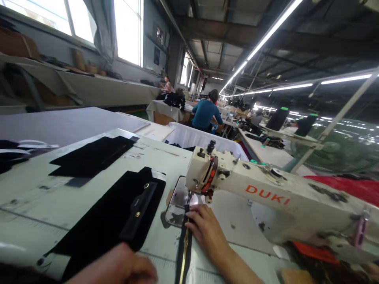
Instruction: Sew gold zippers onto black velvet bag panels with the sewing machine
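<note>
A white sewing machine (237, 173) marked DUKI stands on the pale table (160, 246). Under its needle runs a narrow black strip with a gold zipper line (185, 252). My right hand (205, 232) presses the strip just in front of the needle, fingertips on its edge. At the bottom, blurred, my left hand (127, 266) has its fingers curled; what they hold, if anything, cannot be made out. Beside it lies a black fabric piece (103, 217) with a dark strap (139, 211) bearing gold-coloured hardware.
More black fabric pieces (94, 156) lie at the back left. Behind the machine stands a white plastic bin (204, 138). A person in a teal top (205, 114) sits beyond it. Thread cones (277, 118) and a fan (340, 146) are at the right.
</note>
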Available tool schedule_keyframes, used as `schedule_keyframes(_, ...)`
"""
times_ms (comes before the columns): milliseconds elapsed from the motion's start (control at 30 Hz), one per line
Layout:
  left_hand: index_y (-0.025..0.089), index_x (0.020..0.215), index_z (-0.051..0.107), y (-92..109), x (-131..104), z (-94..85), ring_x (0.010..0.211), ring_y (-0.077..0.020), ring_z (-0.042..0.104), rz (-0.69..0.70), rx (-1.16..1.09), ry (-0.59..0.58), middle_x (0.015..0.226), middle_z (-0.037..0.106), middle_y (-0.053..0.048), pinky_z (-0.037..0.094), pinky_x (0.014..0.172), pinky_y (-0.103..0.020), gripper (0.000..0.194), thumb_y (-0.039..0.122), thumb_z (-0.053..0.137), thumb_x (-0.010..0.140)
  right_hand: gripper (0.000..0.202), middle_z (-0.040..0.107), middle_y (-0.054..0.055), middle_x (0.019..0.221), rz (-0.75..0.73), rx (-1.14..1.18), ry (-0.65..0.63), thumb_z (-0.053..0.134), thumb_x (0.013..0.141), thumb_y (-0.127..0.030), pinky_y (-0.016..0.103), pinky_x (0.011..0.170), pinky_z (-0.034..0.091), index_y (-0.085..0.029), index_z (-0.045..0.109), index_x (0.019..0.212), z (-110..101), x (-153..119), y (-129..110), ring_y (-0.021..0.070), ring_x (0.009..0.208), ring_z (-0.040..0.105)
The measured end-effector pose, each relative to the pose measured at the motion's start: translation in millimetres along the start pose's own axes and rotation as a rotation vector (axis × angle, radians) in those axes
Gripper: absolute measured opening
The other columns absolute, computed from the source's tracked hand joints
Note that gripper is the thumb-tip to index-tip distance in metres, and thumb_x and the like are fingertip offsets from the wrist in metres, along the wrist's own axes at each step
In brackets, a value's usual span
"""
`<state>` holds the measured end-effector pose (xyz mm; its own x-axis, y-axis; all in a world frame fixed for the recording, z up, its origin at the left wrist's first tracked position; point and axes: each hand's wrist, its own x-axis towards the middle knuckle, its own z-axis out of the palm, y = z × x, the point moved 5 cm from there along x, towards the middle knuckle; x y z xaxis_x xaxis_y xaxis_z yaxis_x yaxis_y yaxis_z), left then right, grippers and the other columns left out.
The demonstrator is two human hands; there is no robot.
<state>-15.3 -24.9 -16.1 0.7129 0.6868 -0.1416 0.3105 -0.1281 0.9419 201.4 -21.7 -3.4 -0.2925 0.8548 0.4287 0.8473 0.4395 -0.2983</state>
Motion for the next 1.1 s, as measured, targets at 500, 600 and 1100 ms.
schedule_keyframes(500, 0.019, 0.093, 0.063, -3, 119, -117.3, 0.084, -0.0244, 0.063, 0.153, 0.556, 0.202, 0.088, 0.067, -0.004, 0.051, 0.079, -0.035, 0.033, 0.051, 0.054, 0.094, 0.04, 0.064, 0.01, 0.128, 0.006, -0.001, -0.071, 0.065, 0.094, -0.018, 0.041, 0.101, 0.055, -0.02, 0.06, 0.134, -1, -20, -4, 0.0268, 0.117, 0.06)
schedule_keyframes(600, 0.019, 0.102, 0.06, 4, 119, -85.4, 0.082, -0.0222, 0.065, 0.164, 0.486, 0.209, 0.089, 0.067, -0.003, 0.054, 0.076, -0.033, 0.033, 0.05, 0.052, 0.097, 0.041, 0.063, 0.009, 0.13, 0.027, 0.0, -0.096, 0.063, 0.093, -0.016, 0.043, 0.104, 0.054, -0.02, 0.06, 0.134, -3, -19, -6, 0.0272, 0.118, 0.059)
schedule_keyframes(1100, 0.031, 0.159, 0.035, -2, 55, 1.1, 0.14, -0.0367, 0.049, 0.521, 0.944, 0.34, 0.159, 0.044, -0.008, 0.052, 0.108, -0.044, 0.069, 0.047, 0.061, 0.097, 0.037, 0.065, 0.009, 0.131, -0.041, -0.072, -0.016, 0.063, 0.095, -0.021, 0.039, 0.105, 0.055, -0.018, 0.06, 0.132, -2, -22, -8, 0.027, 0.121, 0.06)
